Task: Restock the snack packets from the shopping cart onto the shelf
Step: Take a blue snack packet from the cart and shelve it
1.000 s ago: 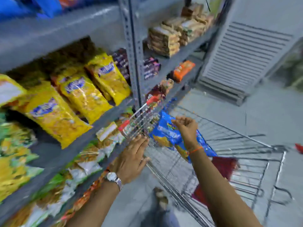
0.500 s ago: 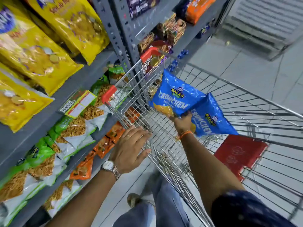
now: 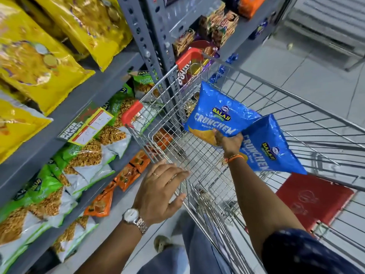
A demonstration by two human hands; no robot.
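Note:
My right hand (image 3: pixel 229 142) grips two blue Crunchem snack packets over the wire shopping cart (image 3: pixel 197 155). One blue packet (image 3: pixel 219 115) fans up to the left, the other blue packet (image 3: pixel 270 147) hangs to the right. My left hand (image 3: pixel 160 191), with a watch on the wrist, rests with fingers spread on the cart's near left rim. The grey shelf (image 3: pixel 65 119) stands to the left of the cart.
The shelf rows hold yellow packets (image 3: pixel 41 64) on top, green and white packets (image 3: pixel 83 161) below, and orange packets (image 3: pixel 126 175) lower down. A red flat board (image 3: pixel 314 200) lies in the cart. Biscuit packs (image 3: pixel 221 26) fill the far bay. A grey tiled floor lies beyond.
The view has dipped down toward the cart and lower shelves. My right hand has lifted the two blue packets a little higher. My left hand stays on the cart rim.

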